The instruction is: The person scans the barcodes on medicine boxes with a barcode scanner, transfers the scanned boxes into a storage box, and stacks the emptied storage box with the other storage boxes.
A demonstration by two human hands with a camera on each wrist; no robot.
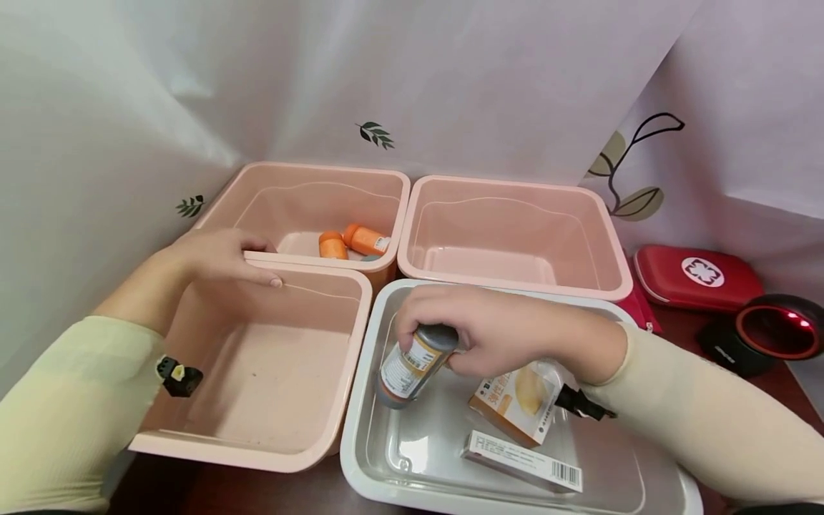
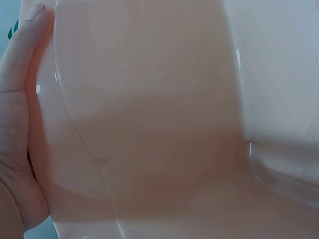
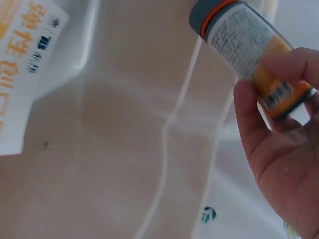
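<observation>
In the head view my right hand [image 1: 479, 325] grips a small bottle [image 1: 412, 365] with a white and orange label, tilted over the grey-white tray [image 1: 360, 429]. The right wrist view shows the bottle's grey cap with an orange ring [image 3: 214, 15], thumb and fingers round its other end. Below this hand, in the tray, lie a white and orange box [image 1: 521, 397] and a long slim white box [image 1: 524, 461]. My left hand [image 1: 222, 257] holds the back rim of the near-left pink bin [image 1: 335, 357], thumb inside that bin and fingers over into the bin behind.
Two orange bottles [image 1: 363, 239] lie in the far-left pink bin [image 1: 309, 172]. Another pink bin [image 1: 515, 187] stands behind the tray. To the right are a red case [image 1: 682, 275] with a white emblem and a black device [image 1: 740, 343] with a red-lit ring. Patterned white cloth hangs behind.
</observation>
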